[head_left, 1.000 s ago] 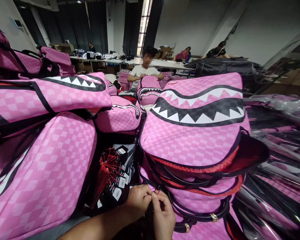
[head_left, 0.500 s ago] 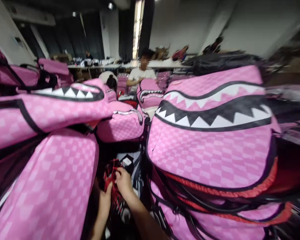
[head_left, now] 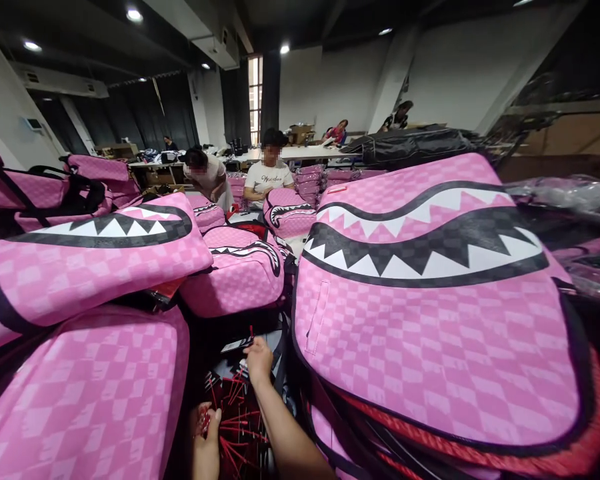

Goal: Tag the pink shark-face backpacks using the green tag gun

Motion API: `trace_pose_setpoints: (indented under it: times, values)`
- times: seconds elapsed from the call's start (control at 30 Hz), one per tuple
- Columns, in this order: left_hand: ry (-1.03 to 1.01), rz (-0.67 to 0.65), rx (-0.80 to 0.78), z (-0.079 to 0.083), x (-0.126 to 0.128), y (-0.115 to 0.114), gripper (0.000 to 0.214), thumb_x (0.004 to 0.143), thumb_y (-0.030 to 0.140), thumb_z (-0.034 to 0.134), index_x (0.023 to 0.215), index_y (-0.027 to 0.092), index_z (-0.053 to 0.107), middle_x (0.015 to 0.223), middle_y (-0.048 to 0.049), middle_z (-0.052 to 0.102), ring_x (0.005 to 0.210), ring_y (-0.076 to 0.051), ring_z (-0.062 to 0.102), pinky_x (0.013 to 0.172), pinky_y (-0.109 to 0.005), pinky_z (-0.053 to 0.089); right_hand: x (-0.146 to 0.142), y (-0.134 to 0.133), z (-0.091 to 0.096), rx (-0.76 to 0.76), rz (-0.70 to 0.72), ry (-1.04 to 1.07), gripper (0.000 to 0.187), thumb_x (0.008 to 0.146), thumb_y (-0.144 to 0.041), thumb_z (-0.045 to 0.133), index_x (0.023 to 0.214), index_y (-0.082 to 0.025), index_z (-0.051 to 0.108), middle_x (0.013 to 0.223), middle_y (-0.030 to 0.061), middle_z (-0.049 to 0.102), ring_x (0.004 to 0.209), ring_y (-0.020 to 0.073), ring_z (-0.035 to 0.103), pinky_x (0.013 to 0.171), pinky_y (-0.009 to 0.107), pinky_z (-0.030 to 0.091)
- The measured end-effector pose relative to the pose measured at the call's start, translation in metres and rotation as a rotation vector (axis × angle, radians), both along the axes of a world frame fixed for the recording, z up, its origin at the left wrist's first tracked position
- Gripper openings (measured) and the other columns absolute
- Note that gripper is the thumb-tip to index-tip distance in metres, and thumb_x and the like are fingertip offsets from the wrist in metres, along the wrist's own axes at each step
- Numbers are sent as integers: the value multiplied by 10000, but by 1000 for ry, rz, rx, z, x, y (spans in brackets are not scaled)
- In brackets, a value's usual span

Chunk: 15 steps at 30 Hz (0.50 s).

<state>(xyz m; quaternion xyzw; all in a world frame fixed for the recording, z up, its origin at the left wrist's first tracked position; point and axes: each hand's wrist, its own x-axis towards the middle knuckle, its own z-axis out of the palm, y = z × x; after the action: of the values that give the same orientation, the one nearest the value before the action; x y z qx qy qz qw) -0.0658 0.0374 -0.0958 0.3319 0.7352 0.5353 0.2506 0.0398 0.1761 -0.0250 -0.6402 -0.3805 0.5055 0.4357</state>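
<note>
My right hand [head_left: 258,360] reaches forward into the gap between the bag stacks, its fingers curled down onto a bundle of black hang tags with red strings [head_left: 235,413]. My left hand [head_left: 206,440] is low at the bottom edge, pinching a few red strings beside the same bundle. A big pink checkered backpack with a shark-mouth print [head_left: 430,313] tops the stack just right of my right arm. Another pink backpack [head_left: 80,393] lies to the left of my left hand.
Pink shark-mouth backpacks are piled all round, including one ahead [head_left: 237,273] and one upper left [head_left: 90,253]. Two people [head_left: 267,175] work on bags farther back by long tables [head_left: 300,153]. Plastic-wrapped dark goods [head_left: 580,200] lie at the right.
My hands have left the strap at the right stack and moved left into the gap onto the tag bundle. The view tilted up, and my right hand has reached farther forward.
</note>
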Motion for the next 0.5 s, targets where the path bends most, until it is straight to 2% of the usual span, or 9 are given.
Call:
trace_pose_setpoints:
  times: [0.1, 0.17, 0.23, 0.27, 0.3, 0.37, 0.43, 0.5]
  values:
    - [16, 23, 18, 11, 9, -8, 636, 718, 635, 611, 1136, 156, 575, 930, -72, 660, 961, -290, 669, 937, -469, 531, 20, 0, 28, 45, 34, -156, 235, 935, -173, 479, 717, -176, 568, 652, -26, 588, 562, 105, 512, 526, 209, 352]
    - [95, 6, 31, 23, 17, -11, 683, 811, 579, 560, 1343, 160, 470, 1159, -128, 654, 1185, -319, 607, 1045, -493, 474, 28, -18, 46, 61, 100, -252, 215, 893, -169, 497, 699, -191, 589, 648, -10, 618, 592, 125, 542, 544, 218, 336]
    - [299, -39, 85, 40, 27, -17, 678, 892, 509, 511, 1461, 169, 371, 1444, -177, 505, 1389, -329, 443, 1141, -525, 379, 35, -46, 60, 63, 167, -341, 190, 851, -171, 535, 676, -197, 603, 654, 8, 639, 646, 146, 584, 584, 225, 345]
    - [433, -79, 140, 48, 33, -21, 636, 924, 463, 489, 1480, 182, 364, 1523, -172, 424, 1441, -325, 372, 1176, -540, 327, 40, -62, 66, 58, 204, -377, 186, 828, -165, 551, 652, -197, 602, 645, 16, 641, 663, 154, 599, 599, 228, 351]
    - [558, -142, 209, 57, 39, -26, 577, 951, 407, 462, 1484, 201, 378, 1556, -154, 389, 1461, -315, 340, 1195, -548, 295, 46, -79, 70, 52, 248, -405, 183, 801, -156, 566, 625, -196, 598, 629, 19, 639, 666, 159, 609, 607, 230, 358]
    - [707, -334, 335, 74, 51, -36, 474, 987, 298, 397, 1457, 253, 447, 1524, -104, 456, 1441, -268, 387, 1192, -500, 330, 63, -111, 78, 42, 338, -440, 179, 743, -140, 589, 572, -194, 581, 577, 11, 621, 637, 159, 615, 603, 229, 369]
    - [732, -601, 393, 89, 62, -45, 453, 1003, 270, 355, 1434, 275, 493, 1404, -82, 589, 1326, -216, 534, 1114, -385, 453, 83, -141, 86, 28, 466, -452, 188, 708, -131, 579, 531, -191, 558, 514, -8, 586, 586, 150, 605, 581, 222, 377]
    - [703, -821, 393, 102, 72, -51, 449, 1007, 327, 359, 1417, 251, 523, 1256, -98, 683, 1155, -201, 649, 987, -312, 540, 105, -165, 93, 19, 569, -483, 182, 710, -134, 551, 537, -189, 542, 490, -19, 568, 555, 142, 591, 565, 216, 376]
